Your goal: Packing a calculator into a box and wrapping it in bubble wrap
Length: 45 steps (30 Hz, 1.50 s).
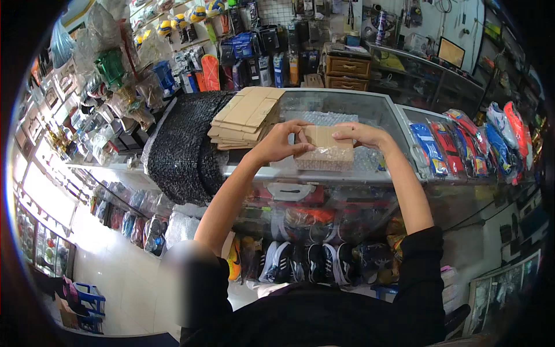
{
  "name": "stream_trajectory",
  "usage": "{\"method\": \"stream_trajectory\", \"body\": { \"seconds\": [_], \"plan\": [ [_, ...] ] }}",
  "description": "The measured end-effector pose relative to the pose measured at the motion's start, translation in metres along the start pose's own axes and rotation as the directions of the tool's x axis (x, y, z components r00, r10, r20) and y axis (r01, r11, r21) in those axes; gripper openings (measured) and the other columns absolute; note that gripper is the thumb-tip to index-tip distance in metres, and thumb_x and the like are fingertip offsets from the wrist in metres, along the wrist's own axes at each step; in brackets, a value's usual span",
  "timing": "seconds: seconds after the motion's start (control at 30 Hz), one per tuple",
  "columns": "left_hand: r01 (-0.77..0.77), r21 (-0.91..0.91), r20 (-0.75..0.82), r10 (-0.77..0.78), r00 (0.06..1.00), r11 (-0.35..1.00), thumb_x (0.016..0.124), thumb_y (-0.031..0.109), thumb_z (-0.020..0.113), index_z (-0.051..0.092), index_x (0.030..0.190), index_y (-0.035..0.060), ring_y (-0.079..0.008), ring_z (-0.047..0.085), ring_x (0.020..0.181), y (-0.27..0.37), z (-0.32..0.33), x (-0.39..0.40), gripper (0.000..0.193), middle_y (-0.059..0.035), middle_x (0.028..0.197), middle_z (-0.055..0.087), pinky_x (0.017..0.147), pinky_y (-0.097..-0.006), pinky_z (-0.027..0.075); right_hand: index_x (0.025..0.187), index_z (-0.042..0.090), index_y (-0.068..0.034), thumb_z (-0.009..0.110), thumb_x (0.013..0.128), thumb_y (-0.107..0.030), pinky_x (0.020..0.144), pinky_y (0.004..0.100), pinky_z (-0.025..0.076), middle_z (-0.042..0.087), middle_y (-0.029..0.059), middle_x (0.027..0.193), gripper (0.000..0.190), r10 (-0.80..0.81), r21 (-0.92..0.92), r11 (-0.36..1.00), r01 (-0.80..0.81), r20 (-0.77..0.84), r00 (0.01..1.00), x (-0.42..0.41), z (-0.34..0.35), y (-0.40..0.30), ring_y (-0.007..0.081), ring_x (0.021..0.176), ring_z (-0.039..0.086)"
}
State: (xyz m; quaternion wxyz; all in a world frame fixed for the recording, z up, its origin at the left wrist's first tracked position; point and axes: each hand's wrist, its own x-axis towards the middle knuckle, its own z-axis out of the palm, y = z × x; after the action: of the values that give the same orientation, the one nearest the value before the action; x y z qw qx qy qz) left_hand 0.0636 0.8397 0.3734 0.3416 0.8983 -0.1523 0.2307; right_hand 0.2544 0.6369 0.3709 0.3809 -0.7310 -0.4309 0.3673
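Note:
A small cardboard box (323, 138), its near side covered with clear bubble wrap (324, 159), is between my hands above the front edge of the glass counter (342, 96). My left hand (284, 141) grips the box's left end, fingers over the top and thumb at the side. My right hand (362, 133) holds its upper right corner, with the thumb on top. A sheet of bubble wrap (366, 158) lies on the glass behind and to the right of the box. Whether the box touches the counter I cannot tell.
Flattened cardboard boxes (247, 112) are stacked left of my hands. Beside them, black bubble wrap (182, 147) drapes over the counter's edge. Packaged sports goods (446, 143) lie on the right. Shoes (323, 260) stand on a shelf below, and a wooden drawer unit (348, 67) stands behind.

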Motion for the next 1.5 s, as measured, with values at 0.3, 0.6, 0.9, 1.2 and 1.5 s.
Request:
{"method": "stream_trajectory", "body": {
  "seconds": [0.3,0.6,0.9,1.2,1.5],
  "plan": [
    [0.419,-0.113,0.345,-0.360,0.867,0.901,0.078,0.017,0.074,0.059,0.064,0.0016,-0.0118,0.057,0.077,-0.030,-0.010,0.032,0.026,-0.0047,0.075,0.063,0.073,-0.0283,0.044,0.133,0.052,-0.014,0.060,0.088,-0.047,0.106,0.0376,0.033,0.043,0.0142,0.139,0.057,-0.347,-0.351,0.903,0.247,-0.259,0.901,-0.033,-0.009,-0.038,0.0260,0.130,0.040],
    [0.354,-0.268,0.307,-0.269,0.913,0.896,0.077,0.020,0.076,0.061,0.066,0.0032,-0.0084,0.050,0.065,-0.045,-0.001,0.033,0.025,-0.0003,0.068,0.059,0.062,-0.0269,0.040,0.130,0.056,-0.027,0.073,0.073,-0.049,0.112,0.0494,0.019,0.026,0.0135,0.151,0.063,-0.458,-0.826,0.524,0.208,-0.067,0.887,-0.021,0.042,-0.013,0.0347,0.138,0.022],
    [-0.015,0.038,-0.179,0.021,0.984,0.999,0.080,0.015,0.072,0.059,0.088,0.0003,-0.0249,0.055,0.114,-0.011,-0.018,0.022,0.021,-0.0165,0.111,0.064,0.095,-0.0346,0.041,0.125,0.061,-0.017,0.077,0.072,-0.034,0.107,0.0402,0.029,0.038,0.0115,0.142,0.058,-0.390,-0.450,0.836,0.315,-0.082,0.917,-0.016,0.028,-0.019,0.0294,0.131,0.034],
    [0.023,0.045,0.197,-0.031,0.980,0.999,0.065,0.032,0.082,0.063,0.112,-0.0001,-0.0316,0.062,0.098,0.009,-0.007,0.033,0.060,-0.0179,0.101,0.067,0.088,-0.0377,0.047,0.130,0.053,-0.004,0.067,0.082,-0.037,0.102,0.0297,0.035,0.053,0.0139,0.132,0.060,-0.036,-0.094,0.995,0.042,0.059,0.998,-0.005,-0.009,-0.016,0.0221,0.117,0.052],
    [0.248,0.027,0.447,-0.234,0.864,0.968,0.067,0.039,0.082,0.062,0.118,0.0032,-0.0242,0.059,0.104,-0.047,-0.006,0.075,0.065,-0.0149,0.111,0.065,0.094,-0.0345,0.042,0.123,0.054,-0.001,0.082,0.063,-0.038,0.099,0.0386,0.040,0.051,0.0144,0.125,0.075,-0.335,-0.733,0.640,0.230,0.004,0.942,-0.015,0.013,-0.049,0.0305,0.117,0.050]
  ]
}}
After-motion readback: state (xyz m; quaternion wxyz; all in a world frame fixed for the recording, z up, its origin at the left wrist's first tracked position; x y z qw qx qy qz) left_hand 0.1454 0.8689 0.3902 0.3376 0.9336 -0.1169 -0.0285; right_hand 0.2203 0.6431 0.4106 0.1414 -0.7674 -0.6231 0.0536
